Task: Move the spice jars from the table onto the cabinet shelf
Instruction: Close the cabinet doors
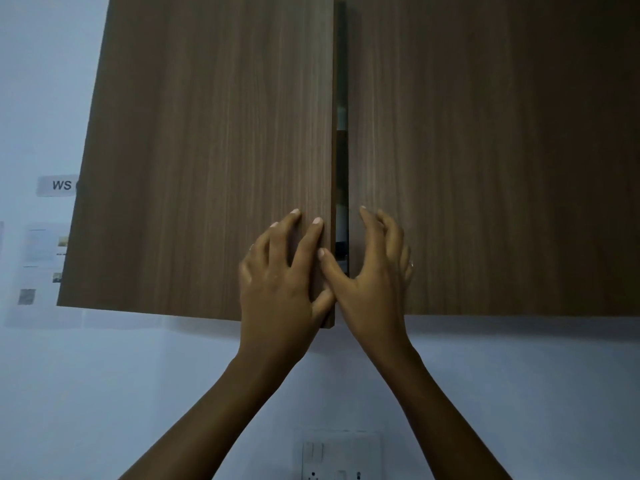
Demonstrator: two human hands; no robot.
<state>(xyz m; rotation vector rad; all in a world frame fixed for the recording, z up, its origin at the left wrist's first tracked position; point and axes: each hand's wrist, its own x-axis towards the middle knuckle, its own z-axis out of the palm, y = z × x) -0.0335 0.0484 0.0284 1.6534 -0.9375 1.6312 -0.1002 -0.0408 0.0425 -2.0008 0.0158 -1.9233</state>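
A wooden wall cabinet fills the upper view, and its left door stands slightly ajar from the right door. Through the narrow dark gap between them I make out pale shapes inside, too little to name. My left hand holds the left door's lower inner corner, fingers on its face and thumb hooked around the edge. My right hand lies with spread, curved fingers on the right door's face beside the gap, its thumb reaching across toward the left door. No spice jars or table are in view.
Below the cabinet is a pale wall with a white switch-and-socket plate. Left of the cabinet, a "WS" label and printed sheets are stuck on the wall.
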